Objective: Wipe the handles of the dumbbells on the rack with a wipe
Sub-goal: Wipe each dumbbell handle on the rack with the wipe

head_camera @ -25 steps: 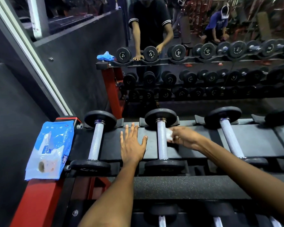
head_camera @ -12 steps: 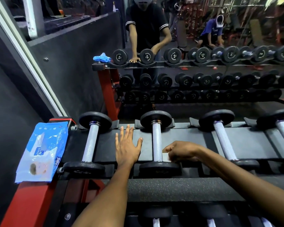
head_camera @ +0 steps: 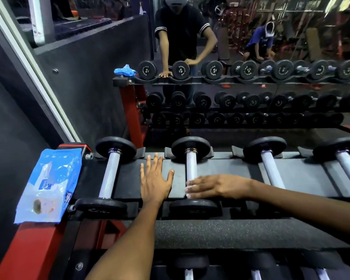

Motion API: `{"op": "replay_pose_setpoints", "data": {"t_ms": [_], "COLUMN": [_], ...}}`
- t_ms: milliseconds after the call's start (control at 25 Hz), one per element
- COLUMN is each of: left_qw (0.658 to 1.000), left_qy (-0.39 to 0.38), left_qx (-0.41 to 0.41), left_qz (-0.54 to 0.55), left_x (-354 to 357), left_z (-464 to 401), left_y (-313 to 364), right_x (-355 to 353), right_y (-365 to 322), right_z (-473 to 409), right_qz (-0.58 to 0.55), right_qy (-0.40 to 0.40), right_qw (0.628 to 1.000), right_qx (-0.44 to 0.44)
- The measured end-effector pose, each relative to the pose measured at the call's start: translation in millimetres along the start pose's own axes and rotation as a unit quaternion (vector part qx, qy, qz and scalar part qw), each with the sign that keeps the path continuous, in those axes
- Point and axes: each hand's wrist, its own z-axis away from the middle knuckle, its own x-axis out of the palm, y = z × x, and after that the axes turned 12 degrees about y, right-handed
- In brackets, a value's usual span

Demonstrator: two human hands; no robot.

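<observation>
Top tier of the rack [head_camera: 220, 235], black padded saddles on a red frame, holds four dumbbells visible side by side, each with a pale knurled handle and black round plates. First dumbbell [head_camera: 110, 174], leftmost, lies untouched. Your left hand [head_camera: 155, 182] rests flat and open, fingers spread, on the black saddle between the first and second dumbbells; it holds nothing. Second dumbbell [head_camera: 191, 168]: your right hand [head_camera: 214, 186] lies across the near end of its handle, fingers extended and only loosely curved, pressing a white wipe [head_camera: 188, 194] against the metal; only a sliver of the wipe shows under the fingertips, just above the near plate. Third dumbbell [head_camera: 270, 166] and fourth dumbbell [head_camera: 346, 164] sit to the right, apart from both hands. A blue wipe packet [head_camera: 49, 186] lies on the red end of the frame, just beside the first dumbbell; its white label bears blue lettering too small to read with certainty. Mirror [head_camera: 251, 67] behind the rack reflects the dumbbell rows; the reflected plate faces carry white reversed print, with "2.5" legible and the surrounding brand text unclear. A lower tier shows more handles at the bottom edge.
</observation>
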Motion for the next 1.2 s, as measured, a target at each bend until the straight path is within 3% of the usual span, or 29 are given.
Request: {"op": "replay_pose_setpoints", "data": {"t_ms": [120, 240, 360, 480, 600, 720, 880, 960, 1000, 1040, 1080, 1120, 1160, 1200], "left_qw": [1.000, 1.000, 1.000, 1.000, 1.000, 1.000, 1.000, 1.000, 1.000, 1.000, 1.000, 1.000, 1.000, 1.000], "left_qy": [-0.009, -0.012, -0.011, -0.007, -0.007, -0.010, -0.006, -0.006, -0.006, -0.008, -0.009, -0.008, -0.007, -0.007], "left_qx": [0.001, -0.005, -0.009, -0.010, -0.007, -0.011, -0.003, -0.005, -0.006, -0.007, -0.007, -0.006, -0.005, -0.005], "left_qz": [-0.009, -0.004, 0.003, 0.005, 0.001, 0.005, 0.003, 0.005, 0.004, 0.003, 0.004, 0.005, 0.006, 0.007], "left_x": [0.1, -3.1, -4.3, -3.7, -1.8, -2.8, -3.4, -3.3, -3.4, -3.4, -3.2, -2.9, -2.5, -2.0], "left_z": [0.8, -0.3, 1.2, 1.1, -1.1, 1.0, 1.0, 0.6, 0.5, -0.1, -1.0, -1.6, -1.5, -1.1], "left_y": [1.4, 1.7, 2.2, 1.5, 1.5, 2.1, 1.0, 1.1, 1.1, 1.2, 0.8, 0.7, 0.4, 0.2], "right_x": [-3.0, -9.5, -19.8, -18.7, -6.0, -10.4, 9.4, 17.7, 13.1, 7.6, 3.7, 0.0, -4.1, -12.0], "right_y": [35.3, 49.0, 56.4, 65.8, 50.2, 49.6, 47.7, 27.3, 13.6, 3.9, 2.1, 4.0, 8.1, 12.5], "right_z": [-12.1, -43.0, -41.6, -21.3, -39.7, -41.2, 4.7, 6.3, -2.2, -14.3, -25.8, -35.9, -44.7, -51.5], "right_qz": [0.097, 0.205, 0.196, 0.215, 0.220, 0.226, 0.211, 0.131, 0.052, -0.036, -0.170, -0.334, -0.468, -0.550], "right_qy": [0.095, 0.038, 0.024, 0.123, 0.085, 0.120, 0.204, 0.244, 0.272, 0.299, 0.323, 0.336, 0.328, 0.306], "right_qw": [0.991, 0.978, 0.980, 0.969, 0.972, 0.967, 0.949, 0.925, 0.885, 0.814, 0.699, 0.554, 0.422, 0.332], "right_qx": [0.017, 0.019, -0.013, 0.004, -0.012, -0.005, 0.119, 0.259, 0.375, 0.497, 0.616, 0.684, 0.704, 0.703]}}
